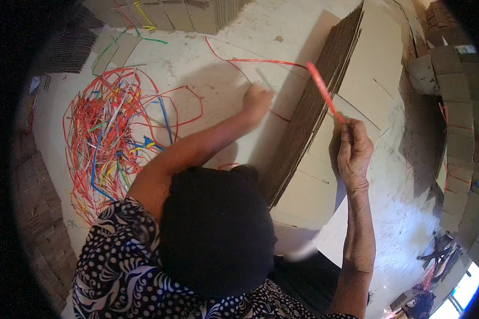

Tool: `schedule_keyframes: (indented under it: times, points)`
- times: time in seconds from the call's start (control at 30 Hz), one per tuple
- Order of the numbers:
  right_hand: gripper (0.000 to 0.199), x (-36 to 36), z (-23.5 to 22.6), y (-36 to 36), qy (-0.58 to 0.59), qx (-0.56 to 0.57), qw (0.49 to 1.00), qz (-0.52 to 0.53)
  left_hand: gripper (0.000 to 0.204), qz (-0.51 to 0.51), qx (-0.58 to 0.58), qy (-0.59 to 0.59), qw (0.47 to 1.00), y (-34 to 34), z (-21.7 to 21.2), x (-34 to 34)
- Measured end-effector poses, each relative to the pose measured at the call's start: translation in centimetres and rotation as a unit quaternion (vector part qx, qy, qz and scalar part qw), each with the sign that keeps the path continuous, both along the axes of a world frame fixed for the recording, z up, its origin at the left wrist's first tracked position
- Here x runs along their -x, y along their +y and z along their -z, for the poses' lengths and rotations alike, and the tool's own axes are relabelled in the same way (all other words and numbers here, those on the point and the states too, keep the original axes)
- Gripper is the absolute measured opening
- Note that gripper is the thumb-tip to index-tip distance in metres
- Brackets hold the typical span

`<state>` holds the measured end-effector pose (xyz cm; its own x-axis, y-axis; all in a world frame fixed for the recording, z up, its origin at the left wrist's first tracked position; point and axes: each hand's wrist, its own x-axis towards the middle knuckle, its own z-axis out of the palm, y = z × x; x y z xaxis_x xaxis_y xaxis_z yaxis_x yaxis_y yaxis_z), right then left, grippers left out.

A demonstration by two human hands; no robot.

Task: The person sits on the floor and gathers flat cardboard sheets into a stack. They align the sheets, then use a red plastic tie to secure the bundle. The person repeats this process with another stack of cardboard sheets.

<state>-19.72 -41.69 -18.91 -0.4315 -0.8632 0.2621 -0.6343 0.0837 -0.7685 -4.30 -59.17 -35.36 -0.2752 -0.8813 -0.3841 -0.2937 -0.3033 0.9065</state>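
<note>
Right hand [353, 151] gripping red strap [322, 90] over cardboard stack [308, 114] edge; left hand [257, 101] clenched.

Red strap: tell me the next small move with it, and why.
Probably pull the red strap taut across the cardboard stack. The right hand pinches one end above the stack; the left hand reaches toward the strap's slack run on the floor, so it lies loose.

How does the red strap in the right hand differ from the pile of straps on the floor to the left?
The red strap is a single strand, pulled taut over the cardboard stack and gripped by the right hand. The strap pile is loose, tangled and multicoloured: red, blue, yellow, green, white. It lies untouched. Both are thin plastic strapping.
</note>
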Motion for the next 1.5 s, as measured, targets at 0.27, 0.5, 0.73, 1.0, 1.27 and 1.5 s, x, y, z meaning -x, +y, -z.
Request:
schedule_keyframes:
  times: [0.27, 0.5, 0.73, 1.0, 1.27, 1.5]
  points:
    - [0.006, -1.3, -1.5, 0.3, 0.028, -0.048, 0.998, -0.014, 0.028, 0.115, 0.146, -0.286, 0.94, -2.1, 3.1, -0.3]
    - [0.007, -2.6, -2.4, -0.2, -0.03, -0.033, 0.998, -0.046, 0.008, -0.043, 0.006, 0.043, 0.998, -1.7, 4.5, -1.7]
    - [0.011, -1.6, -2.7, 1.0, 0.025, -0.07, 0.997, -0.027, 0.005, 0.209, 0.018, 0.324, 0.923, 5.4, -10.6, 2.0]
    - [0.012, -2.3, -3.3, 0.1, 0.019, -0.089, 0.996, -0.024, 0.021, 0.321, 0.261, 0.235, 0.88, 7.3, -13.4, 1.4]
    - [0.016, -2.0, -5.0, -0.4, -0.028, -0.171, 0.982, -0.07, 0.031, 0.289, 0.032, 0.303, 0.908, 6.5, -13.5, 1.5]
    - [0.02, -1.0, -4.8, -0.8, -0.264, -0.211, 0.939, -0.06, 0.027, 0.421, -0.045, 0.378, 0.823, 4.1, -13.2, 0.4]
